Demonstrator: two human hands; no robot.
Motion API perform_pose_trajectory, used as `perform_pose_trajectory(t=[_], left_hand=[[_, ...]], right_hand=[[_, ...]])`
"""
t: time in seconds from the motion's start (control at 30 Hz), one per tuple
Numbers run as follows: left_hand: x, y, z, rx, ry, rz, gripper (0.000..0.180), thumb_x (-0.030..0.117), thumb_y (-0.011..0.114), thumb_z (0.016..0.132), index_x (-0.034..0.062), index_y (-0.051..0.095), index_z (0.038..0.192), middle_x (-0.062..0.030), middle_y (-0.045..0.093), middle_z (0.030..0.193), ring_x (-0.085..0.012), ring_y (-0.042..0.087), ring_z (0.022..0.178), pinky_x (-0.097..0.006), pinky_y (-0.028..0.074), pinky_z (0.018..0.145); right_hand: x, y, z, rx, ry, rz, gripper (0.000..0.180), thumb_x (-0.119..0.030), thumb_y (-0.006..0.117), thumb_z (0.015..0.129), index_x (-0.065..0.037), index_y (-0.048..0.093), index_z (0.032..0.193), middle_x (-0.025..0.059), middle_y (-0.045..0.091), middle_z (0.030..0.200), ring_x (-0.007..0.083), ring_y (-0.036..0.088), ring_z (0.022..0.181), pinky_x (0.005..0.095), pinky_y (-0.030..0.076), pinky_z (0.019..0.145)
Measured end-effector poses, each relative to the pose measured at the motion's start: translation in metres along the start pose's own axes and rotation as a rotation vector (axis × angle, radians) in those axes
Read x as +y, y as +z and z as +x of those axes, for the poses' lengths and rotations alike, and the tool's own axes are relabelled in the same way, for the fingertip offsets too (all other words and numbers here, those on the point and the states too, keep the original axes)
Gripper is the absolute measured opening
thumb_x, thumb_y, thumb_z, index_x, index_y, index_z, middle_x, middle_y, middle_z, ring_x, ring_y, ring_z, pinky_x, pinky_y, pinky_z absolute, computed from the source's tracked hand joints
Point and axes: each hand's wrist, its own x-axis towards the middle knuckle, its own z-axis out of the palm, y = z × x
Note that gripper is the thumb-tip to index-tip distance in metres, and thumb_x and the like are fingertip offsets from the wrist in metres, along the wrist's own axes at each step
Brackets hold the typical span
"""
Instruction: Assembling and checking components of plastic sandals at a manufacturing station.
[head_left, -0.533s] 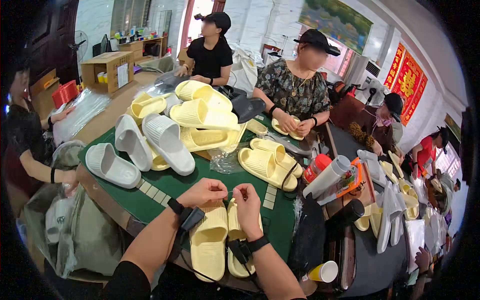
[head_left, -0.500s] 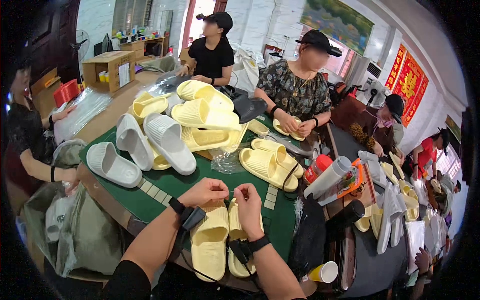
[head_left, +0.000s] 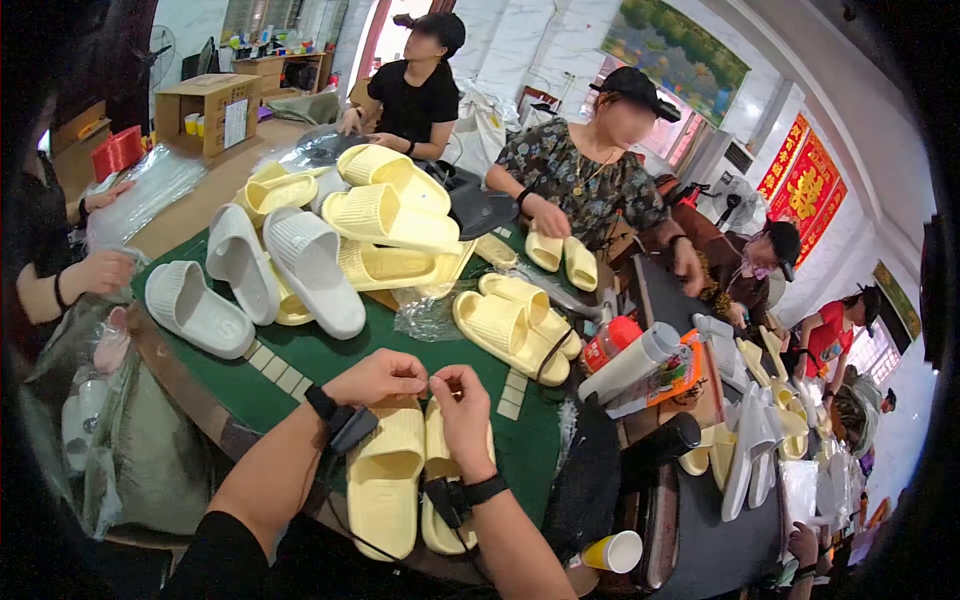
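Green mat (head_left: 530,440) on the worktable; whole scene sits further left in view than half a second ago, so the camera has turned a bit. Left hand (head_left: 380,378) and right hand (head_left: 462,405): thumb and fingertips together on each, tips nearly meeting over the slipper straps. Thin strand seen between them earlier is hard to make out now; can't tell if either pinch has hold of it. Pose about unchanged: left comes in from lower left with its back up, right angles up from lower right, fingers bent, wrist over the right-side slipper.

Left yellow slipper (head_left: 385,500) and right yellow slipper (head_left: 437,530) lie side by side below the hands at the near table edge, toes away from the person. Further out, another yellow pair (head_left: 510,335) and a heap with grey slippers (head_left: 315,275) look unmoved.

Bigger change is across the table: co-worker (head_left: 590,180) had both hands on a small yellow pair (head_left: 563,258); now one hand is well off to the side and the two slippers stand splayed. Left-side co-worker's hand (head_left: 105,272) is now higher, by the table corner.
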Motion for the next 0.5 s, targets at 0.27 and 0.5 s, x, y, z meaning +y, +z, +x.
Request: perform_pose_trajectory(t=[0.27,0.5], left_hand=[[0.002,0.008,0.004,0.028,0.092,0.162,0.018,0.019,0.066,0.093,0.0004,0.066,0.09,-0.0011,0.067,0.084,-0.0072,0.059,0.077,-0.024,0.048,0.07],[0.009,0.009,0.001,0.049,0.177,0.167,0.022,0.022,0.066,0.091,-0.0002,0.067,0.092,-0.0017,0.067,0.081,-0.0083,0.059,0.075,-0.026,0.048,0.066]], right_hand=[[0.011,-0.008,0.001,0.02,0.051,-0.024,0.005,-0.001,0.064,0.089,-0.002,0.059,0.091,-0.0001,0.058,0.079,0.0072,0.052,0.072,0.0231,0.045,0.067],[0.005,-0.01,0.002,-0.039,-0.077,-0.066,0.008,0.001,0.065,0.087,0.0,0.057,0.088,0.0031,0.056,0.081,0.0105,0.05,0.074,0.0248,0.043,0.068]])
